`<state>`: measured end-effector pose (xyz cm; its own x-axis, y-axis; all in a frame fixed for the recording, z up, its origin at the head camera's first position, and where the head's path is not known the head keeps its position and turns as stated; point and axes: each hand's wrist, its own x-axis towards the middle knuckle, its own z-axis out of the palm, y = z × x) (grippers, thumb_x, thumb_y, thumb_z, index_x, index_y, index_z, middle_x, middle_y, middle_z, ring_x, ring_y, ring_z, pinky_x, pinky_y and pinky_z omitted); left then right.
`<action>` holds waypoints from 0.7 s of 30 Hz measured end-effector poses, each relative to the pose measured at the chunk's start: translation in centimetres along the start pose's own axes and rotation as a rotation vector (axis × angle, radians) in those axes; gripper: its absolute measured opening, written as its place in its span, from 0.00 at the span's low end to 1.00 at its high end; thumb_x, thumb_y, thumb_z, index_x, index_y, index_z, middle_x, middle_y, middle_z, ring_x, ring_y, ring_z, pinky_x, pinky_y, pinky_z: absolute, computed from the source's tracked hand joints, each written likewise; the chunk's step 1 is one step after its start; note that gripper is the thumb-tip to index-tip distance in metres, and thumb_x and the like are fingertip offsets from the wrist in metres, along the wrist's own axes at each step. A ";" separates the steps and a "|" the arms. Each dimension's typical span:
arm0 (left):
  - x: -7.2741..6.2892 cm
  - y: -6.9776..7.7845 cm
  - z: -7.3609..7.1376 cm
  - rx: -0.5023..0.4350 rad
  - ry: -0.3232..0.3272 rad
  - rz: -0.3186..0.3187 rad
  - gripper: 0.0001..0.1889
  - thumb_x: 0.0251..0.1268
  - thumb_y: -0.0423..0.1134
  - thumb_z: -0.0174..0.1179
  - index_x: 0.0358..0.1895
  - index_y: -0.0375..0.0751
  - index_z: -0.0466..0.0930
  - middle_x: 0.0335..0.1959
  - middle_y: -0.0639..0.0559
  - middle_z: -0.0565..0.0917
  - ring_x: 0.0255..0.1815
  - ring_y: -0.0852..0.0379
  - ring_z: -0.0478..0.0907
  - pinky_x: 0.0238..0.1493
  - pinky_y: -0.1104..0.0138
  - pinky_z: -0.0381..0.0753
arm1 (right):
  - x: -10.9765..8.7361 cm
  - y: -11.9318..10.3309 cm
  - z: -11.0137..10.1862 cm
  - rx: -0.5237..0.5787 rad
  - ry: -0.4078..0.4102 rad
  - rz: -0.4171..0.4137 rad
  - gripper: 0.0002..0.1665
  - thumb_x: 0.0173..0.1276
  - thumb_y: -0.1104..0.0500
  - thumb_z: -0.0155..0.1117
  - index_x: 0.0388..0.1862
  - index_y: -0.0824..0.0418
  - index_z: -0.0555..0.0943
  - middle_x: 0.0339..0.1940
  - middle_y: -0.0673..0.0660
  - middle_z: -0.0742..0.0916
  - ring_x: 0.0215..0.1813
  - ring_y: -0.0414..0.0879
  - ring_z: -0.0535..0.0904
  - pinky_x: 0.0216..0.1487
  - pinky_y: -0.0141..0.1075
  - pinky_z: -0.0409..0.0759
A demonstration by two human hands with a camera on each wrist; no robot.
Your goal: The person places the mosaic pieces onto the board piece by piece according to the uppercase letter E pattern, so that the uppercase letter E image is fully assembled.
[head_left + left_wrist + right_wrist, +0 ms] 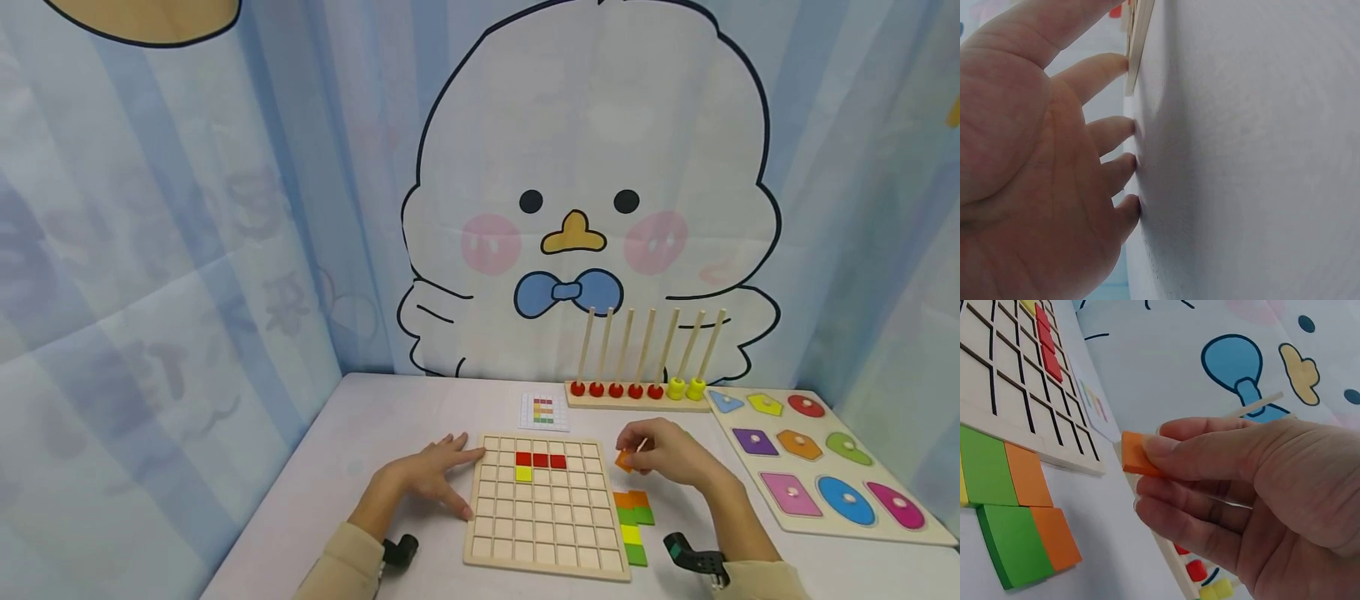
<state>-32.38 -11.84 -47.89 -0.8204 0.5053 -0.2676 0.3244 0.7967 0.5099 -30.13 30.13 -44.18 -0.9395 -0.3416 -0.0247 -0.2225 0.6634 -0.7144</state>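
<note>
A wooden grid board [545, 527] lies on the table, with red tiles [541, 460] in a row in its upper part and one yellow tile [523, 474] below the leftmost red. My left hand [431, 471] rests with fingers spread at the board's left edge; the index fingertip and thumb touch that edge, the other fingertips the table. Beyond the board's right side, my right hand [663, 450] pinches an orange square tile [1134, 453] between thumb and fingers, held above the table. Loose orange, green and yellow tiles [633, 553] lie along the board's right edge.
Behind the board lies a small pattern card [543, 412] with coloured squares. A peg rack [637, 402] with red and yellow beads stands at the back right. At the far right is a knobbed shape puzzle [813, 475]. A cartoon-printed curtain [360, 208] hangs behind the table.
</note>
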 end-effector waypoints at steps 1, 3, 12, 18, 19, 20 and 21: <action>0.0 0.0 0.0 -0.004 0.000 -0.001 0.53 0.47 0.59 0.81 0.80 0.67 0.64 0.87 0.47 0.50 0.88 0.41 0.40 0.83 0.36 0.45 | 0.1 -0.1 0.1 0.018 0.005 -0.014 0.10 0.68 0.64 0.71 0.48 0.65 0.85 0.38 0.55 0.86 0.35 0.48 0.82 0.37 0.34 0.87; -0.1 0.2 -0.1 -0.002 0.001 0.000 0.53 0.47 0.58 0.82 0.80 0.67 0.64 0.87 0.47 0.51 0.88 0.41 0.40 0.83 0.36 0.45 | 0.3 -0.4 0.4 0.055 0.012 -0.031 0.11 0.70 0.63 0.70 0.49 0.65 0.86 0.40 0.56 0.87 0.36 0.48 0.84 0.39 0.34 0.88; 0.0 0.2 -0.1 0.006 -0.003 -0.010 0.53 0.47 0.59 0.81 0.80 0.67 0.64 0.87 0.48 0.51 0.88 0.41 0.41 0.83 0.36 0.45 | 1.2 -1.7 2.0 0.121 0.079 -0.030 0.16 0.69 0.63 0.73 0.54 0.64 0.86 0.46 0.56 0.89 0.43 0.49 0.83 0.45 0.32 0.87; 0.0 0.0 -0.1 0.003 -0.003 -0.009 0.53 0.47 0.60 0.81 0.80 0.67 0.64 0.87 0.48 0.50 0.89 0.42 0.40 0.84 0.37 0.44 | 1.9 -2.4 3.3 0.118 0.095 -0.054 0.19 0.68 0.63 0.73 0.56 0.65 0.85 0.48 0.56 0.89 0.45 0.47 0.82 0.46 0.30 0.85; 0.0 0.0 -0.1 0.001 -0.004 -0.009 0.53 0.47 0.60 0.81 0.80 0.67 0.64 0.87 0.48 0.50 0.89 0.42 0.40 0.84 0.37 0.44 | 2.1 -2.4 3.5 0.115 0.100 -0.059 0.18 0.68 0.62 0.73 0.56 0.64 0.85 0.47 0.55 0.90 0.45 0.46 0.82 0.46 0.29 0.85; 0.0 0.0 -0.1 0.000 -0.005 -0.008 0.53 0.47 0.60 0.81 0.80 0.67 0.64 0.87 0.48 0.50 0.89 0.42 0.40 0.84 0.37 0.44 | 2.2 -2.4 3.7 0.109 0.104 -0.069 0.18 0.68 0.62 0.73 0.55 0.64 0.85 0.47 0.55 0.90 0.44 0.46 0.82 0.46 0.28 0.85; 0.0 0.0 -0.1 0.000 -0.005 -0.008 0.53 0.47 0.59 0.81 0.80 0.67 0.64 0.87 0.48 0.50 0.89 0.42 0.40 0.84 0.37 0.44 | 2.3 -2.4 3.9 0.105 0.105 -0.080 0.17 0.69 0.62 0.73 0.55 0.64 0.85 0.47 0.55 0.90 0.44 0.46 0.82 0.46 0.28 0.84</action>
<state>-32.43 -11.88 -47.79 -0.8206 0.5003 -0.2762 0.3173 0.8008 0.5079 -30.72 25.16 -45.26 -0.9432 -0.3152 0.1048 -0.2745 0.5621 -0.7802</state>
